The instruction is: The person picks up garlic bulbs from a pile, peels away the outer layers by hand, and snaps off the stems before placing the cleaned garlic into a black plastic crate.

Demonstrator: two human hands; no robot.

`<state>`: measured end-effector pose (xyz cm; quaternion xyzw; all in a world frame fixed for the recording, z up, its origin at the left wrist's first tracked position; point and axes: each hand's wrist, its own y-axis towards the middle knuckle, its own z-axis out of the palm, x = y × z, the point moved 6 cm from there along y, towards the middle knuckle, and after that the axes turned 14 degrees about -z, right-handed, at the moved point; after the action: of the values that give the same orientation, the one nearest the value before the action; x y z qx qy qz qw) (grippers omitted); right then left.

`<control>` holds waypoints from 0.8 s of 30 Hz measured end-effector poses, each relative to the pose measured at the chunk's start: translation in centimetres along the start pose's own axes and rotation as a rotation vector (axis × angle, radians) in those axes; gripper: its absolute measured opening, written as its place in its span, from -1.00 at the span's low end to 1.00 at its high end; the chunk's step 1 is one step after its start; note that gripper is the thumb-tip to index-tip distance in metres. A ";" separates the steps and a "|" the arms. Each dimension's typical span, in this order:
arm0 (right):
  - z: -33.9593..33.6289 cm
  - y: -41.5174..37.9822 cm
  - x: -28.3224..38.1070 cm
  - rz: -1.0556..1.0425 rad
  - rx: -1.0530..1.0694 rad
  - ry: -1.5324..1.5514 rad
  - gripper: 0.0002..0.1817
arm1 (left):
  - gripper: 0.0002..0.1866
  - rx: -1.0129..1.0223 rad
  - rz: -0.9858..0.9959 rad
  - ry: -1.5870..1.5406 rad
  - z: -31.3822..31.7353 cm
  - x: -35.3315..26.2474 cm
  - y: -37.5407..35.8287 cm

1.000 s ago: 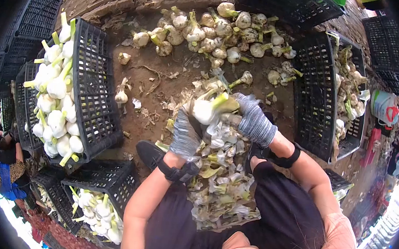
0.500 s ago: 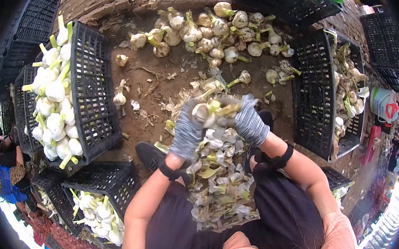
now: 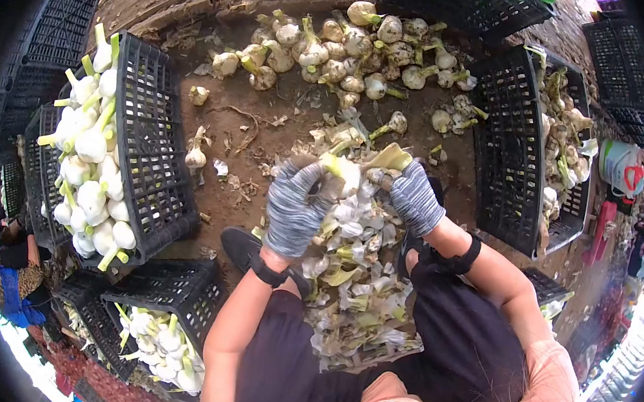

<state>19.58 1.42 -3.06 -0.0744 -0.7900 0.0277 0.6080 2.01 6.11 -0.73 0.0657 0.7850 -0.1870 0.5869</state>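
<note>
1. The left hand [image 3: 295,206], in a grey knitted glove, grasps a pale garlic bulb [image 3: 349,177] by its side, over the near end of the bare ground; the bulb's cut green stem points left and far.
2. The right hand [image 3: 417,201], gloved alike, is closed at the fingertips, apparently pinching a strip of husk [image 3: 390,158] just right of the bulb; the exact contact is hard to make out.
3. Below both hands, a heap of husks [image 3: 360,298] lies between the person's legs. If the left grip is loose, the smooth bulb could slip against the knit fabric and drop among these pale scraps, where it would be hard to spot.
4. A hard, uneven pull could tear the strip short or bruise the bulb.
5. To the left, white bulbs [image 3: 92,141] are heaped above the rim of a black crate [image 3: 151,142]; a knock from the left arm could tumble some onto the dirt.
6. On the far side, soil-marked bulbs [image 3: 357,46] lie loose on the ground, and could roll if bumped.
</note>
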 end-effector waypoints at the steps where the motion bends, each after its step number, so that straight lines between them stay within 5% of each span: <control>1: 0.0 0.2 0.7 -0.152 0.001 -0.162 -0.84 | -0.59 -0.025 0.102 0.111 0.2 -0.7 0.0; 3: -0.1 0.2 1.3 -0.261 -0.058 -0.149 -0.85 | -0.59 -0.051 0.205 0.221 0.7 -1.3 -0.3; 6: -0.3 0.2 2.8 -0.562 -0.117 -0.153 -0.87 | -0.65 0.071 -0.290 -0.451 1.1 1.8 -0.2; 8: -0.3 0.3 1.0 -0.053 -0.054 0.287 -0.87 | -0.65 0.094 -0.275 -0.440 0.3 1.1 0.0; 9: -1.1 0.8 -0.3 -0.169 -0.011 0.084 -0.88 | -0.69 0.189 -0.250 -0.472 0.2 0.8 0.3; 11: -2.1 1.0 -3.2 -0.013 -0.058 0.031 -0.87 | -0.78 0.358 -0.324 -0.609 0.0 0.5 0.2; 12: -2.8 1.4 -5.1 0.003 -0.094 -0.030 -0.86 | -0.78 0.358 -0.325 -0.608 -0.2 0.3 0.3; 13: -3.1 1.1 -6.2 0.302 -0.024 -0.061 -0.77 | -0.78 0.347 -0.288 -0.611 -0.6 -0.1 0.4; 14: -3.1 0.5 -6.1 0.301 -0.023 -0.061 -0.77 | -0.79 0.335 -0.251 -0.613 -0.9 -0.4 0.5; 16: -0.9 -0.3 -3.3 -0.160 0.375 -0.608 -0.66 | -0.82 0.305 -0.270 -0.533 -1.3 -0.1 0.9; 21: -0.8 1.0 -1.2 -0.025 0.112 0.060 -0.43 | -0.71 0.250 -0.034 -0.100 -0.6 -1.6 1.1; 24: 0.8 1.6 3.3 -0.040 0.190 -0.162 -0.52 | -0.63 0.250 0.054 -0.016 0.0 -1.7 1.0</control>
<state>18.12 3.56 -0.28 0.0019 -0.8316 0.0960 0.5470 2.89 7.25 0.67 0.1578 0.7489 -0.2679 0.5852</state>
